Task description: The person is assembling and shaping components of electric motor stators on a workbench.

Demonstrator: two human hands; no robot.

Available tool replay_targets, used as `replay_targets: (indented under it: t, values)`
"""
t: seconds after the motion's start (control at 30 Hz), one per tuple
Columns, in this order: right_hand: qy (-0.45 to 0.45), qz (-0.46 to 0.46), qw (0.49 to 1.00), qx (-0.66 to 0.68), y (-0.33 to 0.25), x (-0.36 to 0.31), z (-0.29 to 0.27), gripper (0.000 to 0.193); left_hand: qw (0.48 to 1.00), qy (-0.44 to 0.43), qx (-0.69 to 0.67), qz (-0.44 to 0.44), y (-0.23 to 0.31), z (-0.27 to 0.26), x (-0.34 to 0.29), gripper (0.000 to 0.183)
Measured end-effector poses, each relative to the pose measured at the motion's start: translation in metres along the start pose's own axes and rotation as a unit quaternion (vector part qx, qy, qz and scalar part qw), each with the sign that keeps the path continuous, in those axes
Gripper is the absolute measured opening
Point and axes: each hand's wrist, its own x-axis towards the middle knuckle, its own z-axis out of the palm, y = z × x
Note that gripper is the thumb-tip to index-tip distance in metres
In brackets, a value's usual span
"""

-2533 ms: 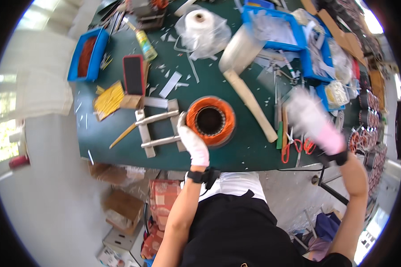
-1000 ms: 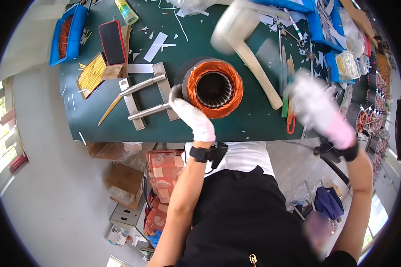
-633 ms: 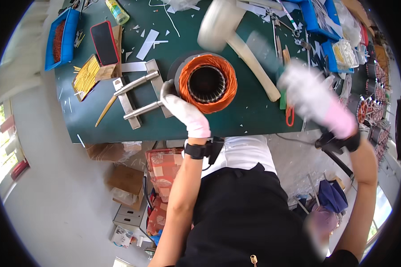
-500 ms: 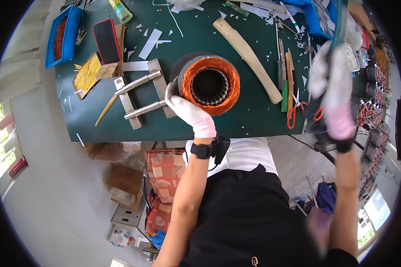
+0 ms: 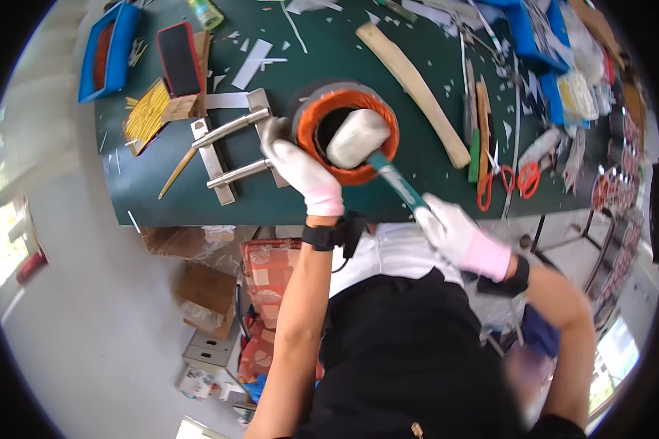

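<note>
A motor stator (image 5: 389, 139) with a ring of orange copper windings stands on the green table in front of me. My left hand (image 5: 298, 167), in a white glove with a pink cuff, holds it at its left side; the fingertips are blurred. My right hand (image 5: 447, 227), gloved the same way, is closed round the teal handle of a mallet (image 5: 357, 137). The white mallet head is over the stator's opening and hides part of the bore and the windings. Whether the head touches the windings I cannot tell.
Left of the stator lies a metal frame with two rods (image 5: 231, 132). Beyond are a phone (image 5: 178, 58), yellow sticks (image 5: 146, 117) and a blue tray (image 5: 88, 73). A curved wooden stick (image 5: 417, 91), files (image 5: 474, 132) and red-handled scissors (image 5: 485, 192) lie to the right.
My right hand has swung the mallet from the far right, in over the stator. My left hand stays at the stator's side, and the whole view has shifted slightly.
</note>
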Motion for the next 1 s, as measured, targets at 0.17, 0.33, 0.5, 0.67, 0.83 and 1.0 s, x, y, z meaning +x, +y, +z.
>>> replay_targets:
  t: [0.17,0.33,0.5,0.67,0.83,1.0]
  values:
    - [0.077,0.221,0.911,0.339,-0.041,0.055,-0.147,0.023,0.997,0.049,0.05,0.012,0.0,-0.024,-0.013,0.034]
    - [0.118,0.181,0.954,0.207,-0.017,0.023,-0.045,0.021,0.998,0.047,-0.029,-0.024,0.009,0.003,-0.005,0.035]
    - [-0.111,0.149,0.973,0.136,-0.041,0.053,-0.114,0.025,0.999,0.039,0.002,0.006,0.002,-0.028,0.003,0.034]
    - [0.191,0.128,0.869,0.437,-0.031,0.054,-0.123,0.034,0.994,0.061,-0.075,-0.047,0.014,-0.008,-0.007,0.034]
    - [-0.14,0.009,0.99,0.015,-0.002,0.045,-0.061,0.018,0.999,0.045,-0.02,-0.015,0.008,-0.016,0.019,0.035]
    - [0.132,0.217,0.91,0.328,-0.061,0.08,-0.134,0.047,0.995,0.087,0.024,-0.043,0.007,-0.022,-0.004,0.035]
